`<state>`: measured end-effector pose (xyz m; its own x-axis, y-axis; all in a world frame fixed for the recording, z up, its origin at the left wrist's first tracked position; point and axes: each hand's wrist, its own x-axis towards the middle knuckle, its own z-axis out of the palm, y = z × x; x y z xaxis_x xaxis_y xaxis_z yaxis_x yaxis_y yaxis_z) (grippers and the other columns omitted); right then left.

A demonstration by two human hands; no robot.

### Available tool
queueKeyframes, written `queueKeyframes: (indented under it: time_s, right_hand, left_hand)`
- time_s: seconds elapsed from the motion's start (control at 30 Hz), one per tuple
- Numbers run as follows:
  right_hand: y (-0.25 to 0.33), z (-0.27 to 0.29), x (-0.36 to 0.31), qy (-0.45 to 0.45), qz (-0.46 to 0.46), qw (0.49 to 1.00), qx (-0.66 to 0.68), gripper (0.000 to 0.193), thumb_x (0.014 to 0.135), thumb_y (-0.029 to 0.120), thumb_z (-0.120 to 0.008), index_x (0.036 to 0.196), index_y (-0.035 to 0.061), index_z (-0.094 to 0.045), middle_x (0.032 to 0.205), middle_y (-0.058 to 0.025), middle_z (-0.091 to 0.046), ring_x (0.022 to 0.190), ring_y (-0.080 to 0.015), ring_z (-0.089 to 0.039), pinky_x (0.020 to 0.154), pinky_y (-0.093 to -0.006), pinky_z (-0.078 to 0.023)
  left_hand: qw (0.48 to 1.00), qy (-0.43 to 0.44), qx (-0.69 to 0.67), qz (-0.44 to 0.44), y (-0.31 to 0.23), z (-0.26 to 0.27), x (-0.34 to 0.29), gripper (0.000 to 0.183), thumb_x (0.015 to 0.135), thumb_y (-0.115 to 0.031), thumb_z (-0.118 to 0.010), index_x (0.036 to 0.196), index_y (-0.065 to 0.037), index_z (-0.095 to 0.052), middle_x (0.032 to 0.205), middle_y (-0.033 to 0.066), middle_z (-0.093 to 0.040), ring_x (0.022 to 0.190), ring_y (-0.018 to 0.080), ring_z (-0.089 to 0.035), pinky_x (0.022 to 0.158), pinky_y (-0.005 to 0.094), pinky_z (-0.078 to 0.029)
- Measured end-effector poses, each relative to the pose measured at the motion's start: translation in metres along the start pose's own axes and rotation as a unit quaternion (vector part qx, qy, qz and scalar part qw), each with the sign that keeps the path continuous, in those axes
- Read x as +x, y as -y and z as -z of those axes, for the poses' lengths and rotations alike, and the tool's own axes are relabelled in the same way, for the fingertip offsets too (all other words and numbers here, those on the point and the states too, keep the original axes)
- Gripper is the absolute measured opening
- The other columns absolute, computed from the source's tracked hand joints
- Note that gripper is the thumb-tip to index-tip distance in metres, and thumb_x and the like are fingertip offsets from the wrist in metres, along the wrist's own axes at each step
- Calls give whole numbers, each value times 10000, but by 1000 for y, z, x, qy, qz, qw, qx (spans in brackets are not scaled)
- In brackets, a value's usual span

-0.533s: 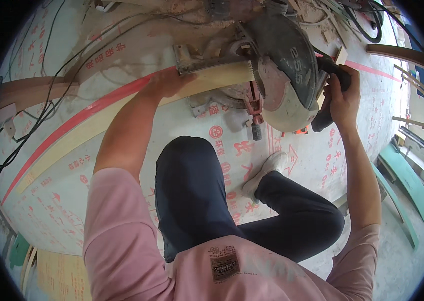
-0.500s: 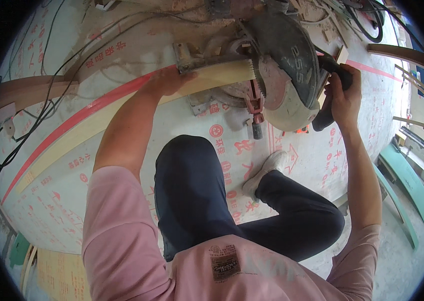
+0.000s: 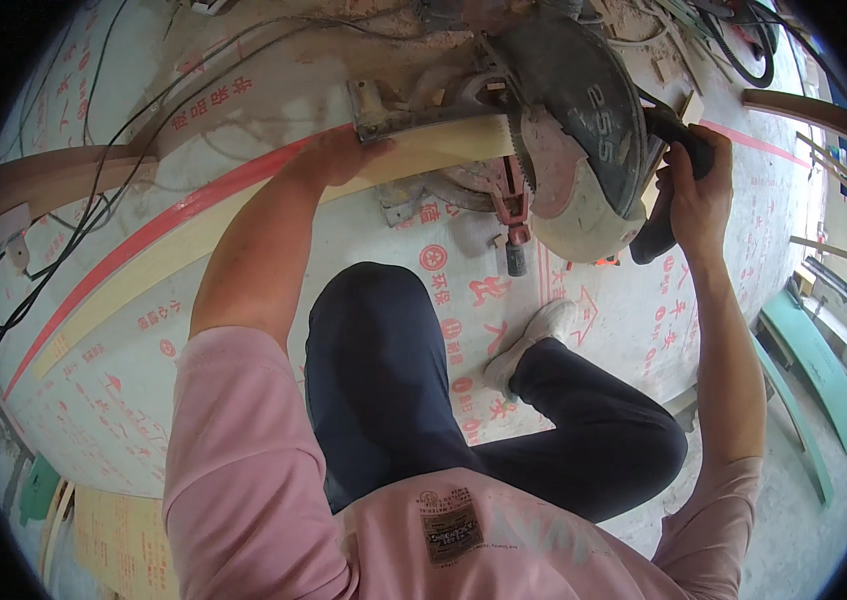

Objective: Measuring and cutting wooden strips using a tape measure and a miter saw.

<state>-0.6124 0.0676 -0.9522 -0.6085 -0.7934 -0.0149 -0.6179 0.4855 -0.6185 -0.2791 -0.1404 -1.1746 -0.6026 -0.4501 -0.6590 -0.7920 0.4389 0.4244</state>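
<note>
A miter saw stands on the floor ahead of me, with a dark blade housing and a toothed blade. My right hand is wrapped round the saw's black handle. A long pale wooden board lies across the saw base against its metal fence, its right end at the blade. My left hand grips the board just left of the fence's end; part of its fingers is hidden behind the arm and board. Below the blade a pink clamp-like arm with a dark knob sticks out toward me.
Black cables run across the floor at the left. Brown curved boards lie at the far left. Sawdust and wood offcuts lie behind the saw. Green strips rest at the right. Printed sheeting covers the floor.
The saw head and my right hand on its handle have shifted very slightly right in the picture. Both grips look the same, and the board keeps its place at the fence.
</note>
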Motion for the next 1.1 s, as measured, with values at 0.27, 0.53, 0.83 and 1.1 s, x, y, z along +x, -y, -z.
queueKeyframes:
  time_s: [0.27, 0.53, 0.83, 1.1]
  right_hand:
    - [3, -3, -2, -4, -8, 1000, 5, 256, 1009, 110, -587, 1244, 34, -521, 916, -107, -679, 703, -144, -647, 648, -292, -541]
    - [-5, -2, -4, -5, -9, 1000, 15, 260, 1007, 102, -590, 1248, 36, -515, 911, -104, -676, 696, -141, -641, 645, -287, -537]
    - [-8, -1, -1, -1, 7, 1000, 12, 261, 998, 125, -601, 1228, 38, -515, 881, -109, -682, 692, -145, -657, 616, -293, -532]
    - [-4, -2, -3, -5, -10, 1000, 1, 262, 1004, 109, -595, 1244, 35, -518, 916, -107, -673, 691, -141, -644, 630, -284, -537]
  left_hand:
    - [999, -39, -14, -34, 11, -9, 5, 713, 961, -681, -449, 1337, -95, -602, 1231, 203, -668, 1154, 386, -626, 986, 468, -489]
    - [999, -3, -32, 0, -1, 4, -3, 775, 930, -733, -450, 1312, -78, -611, 1192, 236, -673, 1142, 400, -626, 975, 471, -484]
    - [999, 18, -6, -31, -9, 12, -8, 750, 941, -710, -452, 1329, -84, -594, 1196, 222, -674, 1154, 392, -618, 987, 464, -478]
    - [1000, 7, -11, -9, 0, -1, 1, 707, 965, -671, -448, 1371, -106, -572, 1253, 201, -661, 1194, 368, -606, 1011, 455, -469]
